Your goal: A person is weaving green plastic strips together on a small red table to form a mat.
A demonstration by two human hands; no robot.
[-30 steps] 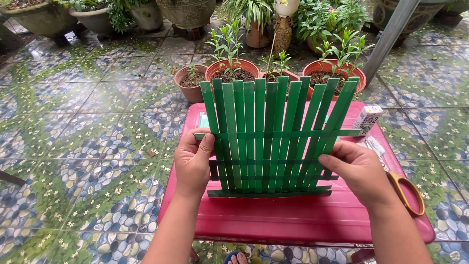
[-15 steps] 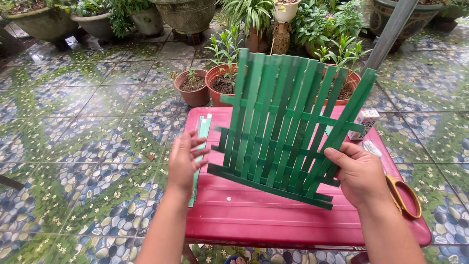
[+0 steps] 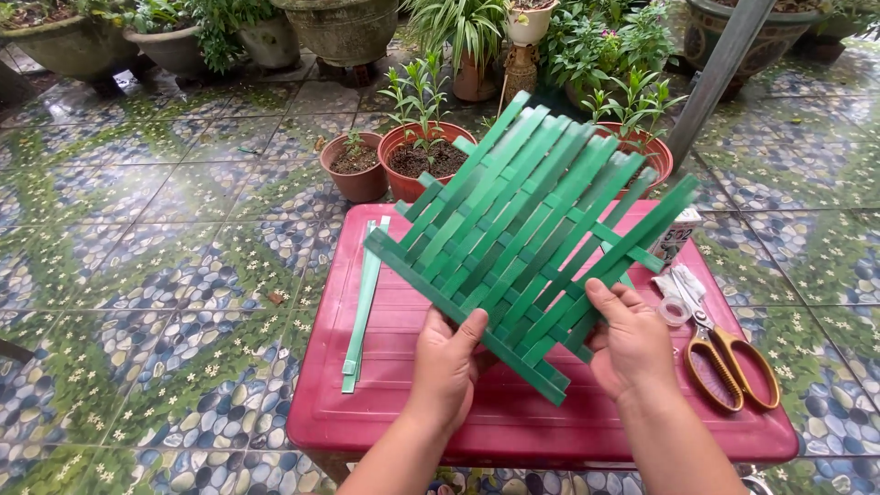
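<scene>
Both hands are up off the red plastic table, holding a woven green strip panel tilted in the air above its middle, the long strips fanning away toward the far right corner. The left hand is closed on the panel's near lower edge, thumb on top and fingers hidden underneath; the right hand grips the near right corner the same way, thumb pressed over the strips. Along the table's left edge lie a few loose green strips, well apart from the panel. By the right edge rest orange-handled scissors, with a small roll of clear tape just beside them and a little white box near the far right corner. Potted plants stand on the patterned tile floor beyond the far edge. To my eye the weave is being turned and checked partway through; the next move looks to need a steady grip on that near edge so the crossing strips do not slide loose.
</scene>
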